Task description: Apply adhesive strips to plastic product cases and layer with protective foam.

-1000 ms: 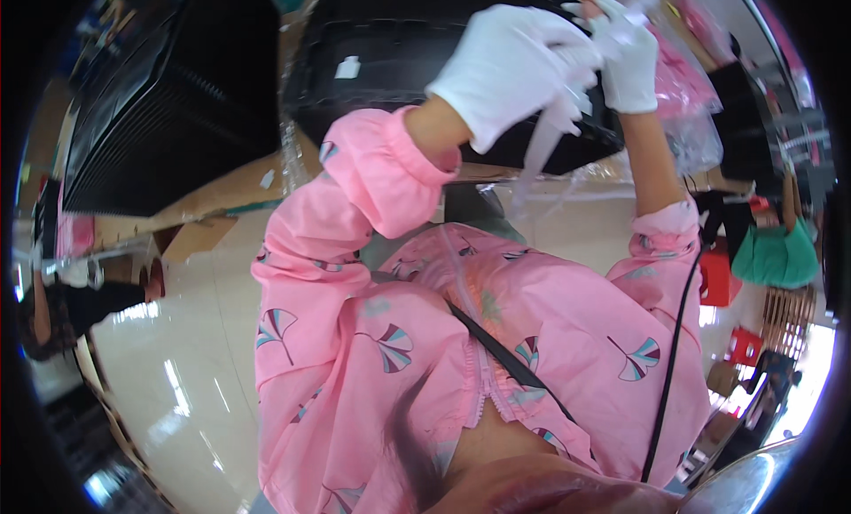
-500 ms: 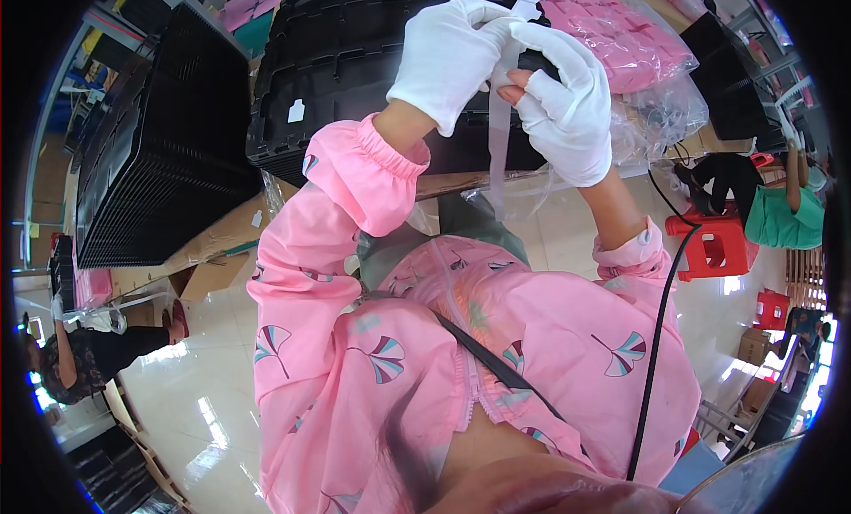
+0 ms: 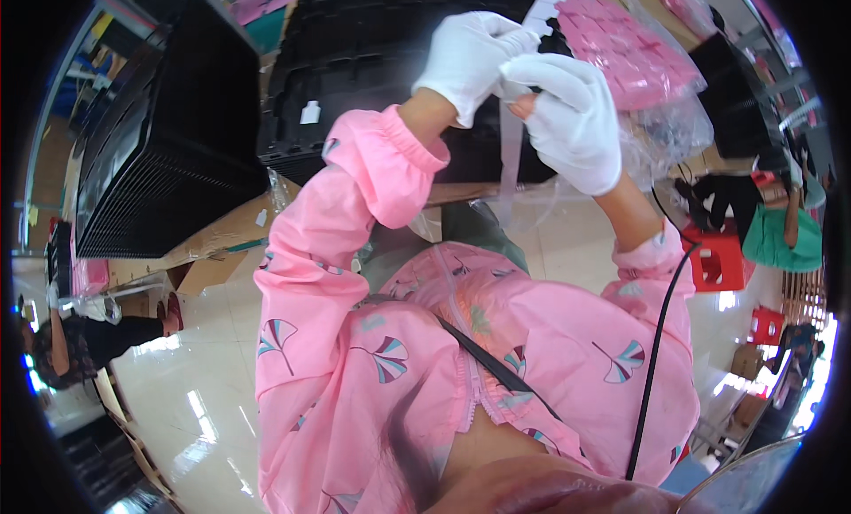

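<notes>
My left hand (image 3: 470, 63), in a white glove, is closed with its fingertips pinching a long whitish strip (image 3: 511, 164). Just right of it and slightly lower, my right hand (image 3: 572, 115) is closed on the same strip; a bare fingertip pokes out of its glove. The strip's lower end hangs below my hands, while a paler, jagged-edged length (image 3: 544, 13) runs up beyond them. What lies between the fingertips is hidden. Both hands are above a black ridged plastic tray (image 3: 355, 88), on which a small white label (image 3: 309, 112) lies.
A tall stack of black trays (image 3: 168, 150) stands at left on cardboard. Pink pieces in clear plastic (image 3: 629, 57) lie at right. A black cable (image 3: 651, 372) runs down my right side. Red stools (image 3: 716, 261) and a person in green (image 3: 780, 235) are farther right; another person (image 3: 89, 345) is at left.
The view has shifted a little, moving the scene rightward. My right fingers have dropped slightly below my left fingertips. Both hands keep hold of the strip.
</notes>
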`<state>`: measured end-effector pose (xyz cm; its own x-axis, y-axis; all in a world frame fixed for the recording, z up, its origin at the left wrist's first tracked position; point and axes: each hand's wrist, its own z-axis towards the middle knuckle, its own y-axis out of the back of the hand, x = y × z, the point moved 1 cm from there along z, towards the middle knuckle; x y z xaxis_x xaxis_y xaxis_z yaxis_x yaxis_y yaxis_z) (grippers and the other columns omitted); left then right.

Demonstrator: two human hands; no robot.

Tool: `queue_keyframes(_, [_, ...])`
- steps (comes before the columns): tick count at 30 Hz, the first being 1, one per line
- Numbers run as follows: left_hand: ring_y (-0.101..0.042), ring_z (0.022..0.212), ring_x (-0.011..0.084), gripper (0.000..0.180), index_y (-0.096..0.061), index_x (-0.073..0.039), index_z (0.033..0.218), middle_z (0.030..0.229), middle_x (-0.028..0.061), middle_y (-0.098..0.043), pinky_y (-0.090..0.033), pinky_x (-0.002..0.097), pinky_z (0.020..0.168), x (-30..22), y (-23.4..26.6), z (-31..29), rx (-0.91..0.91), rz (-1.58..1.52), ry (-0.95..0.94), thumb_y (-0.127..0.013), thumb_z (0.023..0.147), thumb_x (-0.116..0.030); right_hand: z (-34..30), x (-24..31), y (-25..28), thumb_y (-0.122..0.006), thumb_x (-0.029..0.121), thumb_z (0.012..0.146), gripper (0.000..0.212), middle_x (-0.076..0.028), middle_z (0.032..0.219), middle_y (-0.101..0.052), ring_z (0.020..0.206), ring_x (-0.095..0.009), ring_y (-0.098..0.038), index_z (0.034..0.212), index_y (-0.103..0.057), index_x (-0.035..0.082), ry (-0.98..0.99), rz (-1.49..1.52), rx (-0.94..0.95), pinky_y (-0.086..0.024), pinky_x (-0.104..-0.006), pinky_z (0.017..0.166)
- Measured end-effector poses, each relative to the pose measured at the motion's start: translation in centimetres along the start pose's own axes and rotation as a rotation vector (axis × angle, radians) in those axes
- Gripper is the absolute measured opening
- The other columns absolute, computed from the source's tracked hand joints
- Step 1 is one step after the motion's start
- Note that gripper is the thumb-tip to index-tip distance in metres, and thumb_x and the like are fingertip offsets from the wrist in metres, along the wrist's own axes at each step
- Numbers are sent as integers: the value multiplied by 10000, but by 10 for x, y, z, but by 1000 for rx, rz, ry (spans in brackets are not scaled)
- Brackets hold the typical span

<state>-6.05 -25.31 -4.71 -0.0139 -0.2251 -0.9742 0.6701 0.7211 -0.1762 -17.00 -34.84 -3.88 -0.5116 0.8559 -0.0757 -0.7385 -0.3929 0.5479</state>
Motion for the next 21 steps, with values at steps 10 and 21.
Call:
queue_keyframes(10, [-641,807,303,350,-637,-42,1046,943,154,-660,-513,332,685,-16,44,-66,-59,936,-610,-705,770,-245,115,-133,-113,-589,32,784,161,-133,849,-660,822,-260,-639,922,-668,16,-203,169,309,-500,-315,723])
queue_keyframes(21, [-632,654,207,246,-663,-108,973,823,29,-674,-512,321,645,-6,123,-106,-253,1040,-693,-729,740,-149,181,-159,-252,-604,135,764,151,-107,914,-664,871,-216,-615,822,-662,8,-334,236,986,-454,-309,811])
